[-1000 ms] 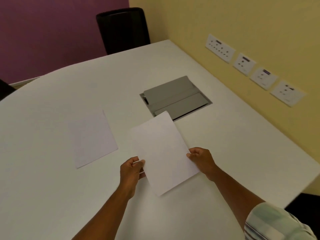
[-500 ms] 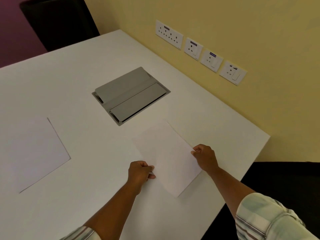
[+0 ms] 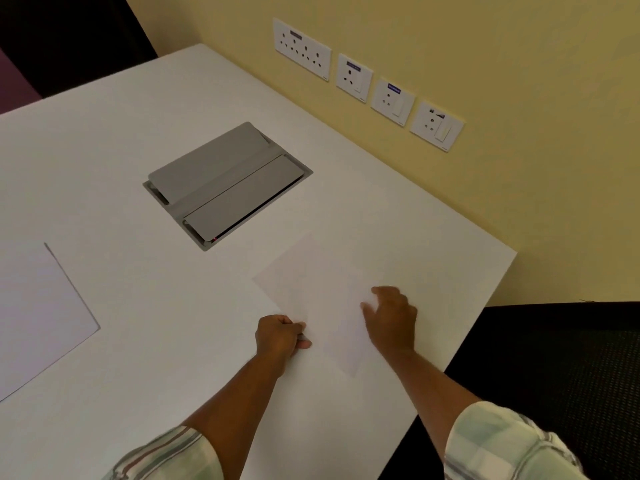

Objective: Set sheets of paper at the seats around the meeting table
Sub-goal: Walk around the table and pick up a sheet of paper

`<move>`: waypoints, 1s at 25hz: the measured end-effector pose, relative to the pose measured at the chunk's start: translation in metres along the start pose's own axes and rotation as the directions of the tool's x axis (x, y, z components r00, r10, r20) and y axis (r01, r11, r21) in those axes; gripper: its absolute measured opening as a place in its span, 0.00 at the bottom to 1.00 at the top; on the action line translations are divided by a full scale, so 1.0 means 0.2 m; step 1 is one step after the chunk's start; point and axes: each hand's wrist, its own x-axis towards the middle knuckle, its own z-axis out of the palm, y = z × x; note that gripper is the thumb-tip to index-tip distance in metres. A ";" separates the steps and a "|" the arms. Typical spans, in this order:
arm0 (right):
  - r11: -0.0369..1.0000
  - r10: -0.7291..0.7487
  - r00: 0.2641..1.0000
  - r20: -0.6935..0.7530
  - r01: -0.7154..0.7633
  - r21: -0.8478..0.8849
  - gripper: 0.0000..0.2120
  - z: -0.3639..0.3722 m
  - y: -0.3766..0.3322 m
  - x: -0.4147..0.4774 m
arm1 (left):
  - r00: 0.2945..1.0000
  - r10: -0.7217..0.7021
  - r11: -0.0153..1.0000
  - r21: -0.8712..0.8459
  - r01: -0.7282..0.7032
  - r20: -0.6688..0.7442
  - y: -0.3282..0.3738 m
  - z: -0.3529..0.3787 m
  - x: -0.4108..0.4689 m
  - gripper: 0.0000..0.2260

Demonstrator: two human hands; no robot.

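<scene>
A white sheet of paper [image 3: 311,289] lies flat on the white meeting table [image 3: 104,150], near the table's right corner. My left hand [image 3: 280,337] is closed at the sheet's near left edge, with thumb and fingers pinching it. Over the sheet's right side, my right hand [image 3: 391,317] is palm down with the fingers spread, gripping nothing. A second sheet [image 3: 38,313] lies flat at the left edge of the view.
A grey cable box [image 3: 225,185] with hinged lids is set into the table just beyond the sheet. Wall sockets [image 3: 367,81] line the yellow wall. A black chair [image 3: 554,375] stands by the right corner, and another [image 3: 69,36] at the far end.
The sheet went from held above the table to lying flat near the right corner. My right hand let go of its edge and spread over it. The view swung right.
</scene>
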 end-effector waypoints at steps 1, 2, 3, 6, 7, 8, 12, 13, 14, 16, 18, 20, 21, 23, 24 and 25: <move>0.999 -0.046 0.999 0.013 0.046 0.000 0.21 0.04 -0.01 -0.08 | 1.000 -0.004 1.000 -0.002 0.004 0.003 0.00 0.01 0.00 0.14; 0.997 -0.073 0.996 0.054 0.073 -0.011 0.25 0.09 -0.02 -0.15 | 1.000 -0.005 1.000 0.001 0.005 0.010 0.00 0.02 0.00 0.13; 0.995 -0.085 0.990 0.117 0.090 -0.036 0.28 0.13 -0.03 -0.20 | 1.000 -0.003 1.000 0.008 0.003 0.013 0.00 0.02 0.00 0.12; 0.983 -0.097 0.966 0.240 0.132 -0.131 0.36 0.21 -0.01 -0.30 | 0.995 0.077 0.992 0.108 -0.069 -0.069 0.01 0.02 -0.01 0.11; 0.981 -0.097 0.964 0.249 0.135 -0.137 0.36 0.22 0.00 -0.31 | 0.981 0.141 0.973 0.202 -0.113 -0.133 0.01 0.01 -0.02 0.14; 0.981 -0.097 0.964 0.249 0.134 -0.137 0.37 0.22 0.00 -0.32 | 0.957 0.224 0.941 0.296 -0.163 -0.184 0.00 0.00 -0.02 0.19; 0.980 -0.089 0.963 0.255 0.131 -0.152 0.37 0.22 -0.01 -0.30 | 0.868 0.491 0.591 0.705 -0.392 0.071 -0.06 0.04 -0.04 0.35; 0.980 -0.088 0.964 0.252 0.129 -0.151 0.37 0.22 -0.01 -0.29 | 0.860 0.483 0.463 0.785 -0.411 0.164 -0.08 0.06 -0.03 0.38; 0.981 -0.085 0.964 0.253 0.125 -0.147 0.37 0.22 -0.02 -0.28 | 0.858 0.461 0.362 0.835 -0.414 0.225 -0.10 0.08 -0.01 0.39; 0.984 -0.084 0.968 0.237 0.118 -0.136 0.37 0.22 -0.02 -0.28 | 0.859 0.438 0.253 0.881 -0.400 0.265 -0.14 0.10 0.01 0.38; 0.984 -0.094 0.971 0.219 0.124 -0.127 0.37 0.22 -0.02 -0.28 | 0.861 0.432 0.211 0.898 -0.385 0.268 -0.15 0.11 0.02 0.38; 0.983 -0.098 0.968 0.232 0.130 -0.128 0.37 0.22 -0.02 -0.28 | 0.863 0.421 0.201 0.899 -0.389 0.280 -0.16 0.11 0.03 0.38; 0.983 -0.099 0.966 0.239 0.132 -0.127 0.37 0.22 -0.01 -0.28 | 0.861 0.419 0.201 0.895 -0.398 0.289 -0.16 0.10 0.04 0.39; 0.984 -0.106 0.965 0.240 0.137 -0.112 0.38 0.20 -0.01 -0.28 | 0.850 0.430 0.207 0.884 -0.420 0.303 -0.18 0.08 0.03 0.40; 0.984 -0.116 0.965 0.235 0.143 -0.103 0.38 0.19 -0.01 -0.28 | 0.842 0.450 0.213 0.880 -0.425 0.298 -0.19 0.06 0.02 0.40; 0.984 -0.125 0.965 0.229 0.150 -0.094 0.38 0.18 -0.02 -0.27 | 0.835 0.467 0.221 0.876 -0.428 0.291 -0.19 0.04 0.01 0.41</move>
